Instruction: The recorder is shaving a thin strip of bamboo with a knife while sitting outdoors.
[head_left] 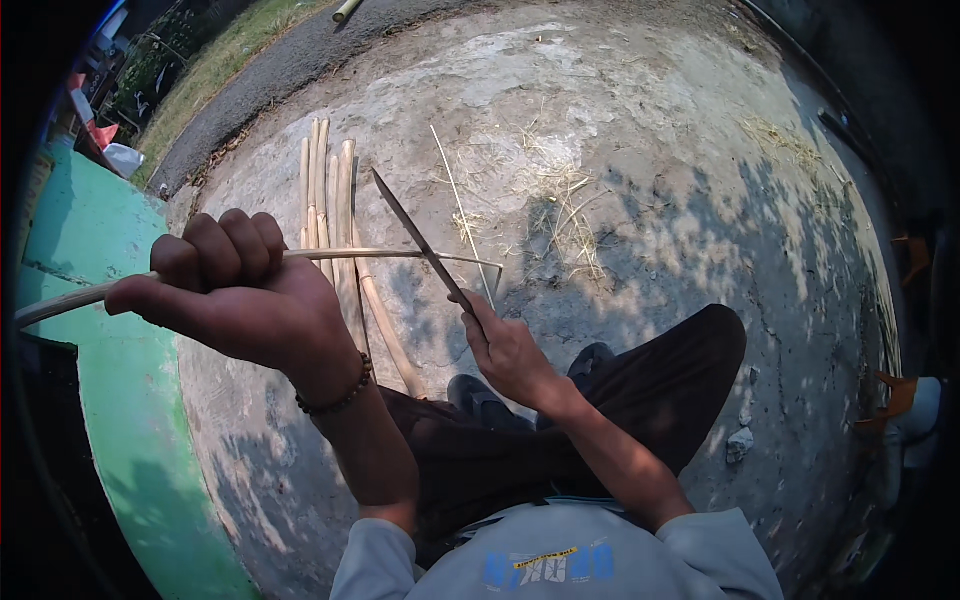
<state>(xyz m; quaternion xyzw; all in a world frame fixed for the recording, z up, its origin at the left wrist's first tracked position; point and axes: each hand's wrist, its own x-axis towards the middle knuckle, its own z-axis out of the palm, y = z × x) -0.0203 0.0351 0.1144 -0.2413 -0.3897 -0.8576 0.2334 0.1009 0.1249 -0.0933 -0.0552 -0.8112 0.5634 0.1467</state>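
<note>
Both hands' fingers grip, left (235,295) bamboo strip (400,254), right (510,350) knife (415,235), over cracked concrete ground (650,150).

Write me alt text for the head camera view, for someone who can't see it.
Seen from above, a seated person's left hand grips a long thin bamboo strip while the right hand holds a knife with its blade against the strip. A bundle of bamboo strips lies on the concrete ground ahead, among scattered shavings, beside a green wall.

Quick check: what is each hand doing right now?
Left hand: closed around a bamboo strip.
Right hand: closed on a knife, blade against the strip.
</note>
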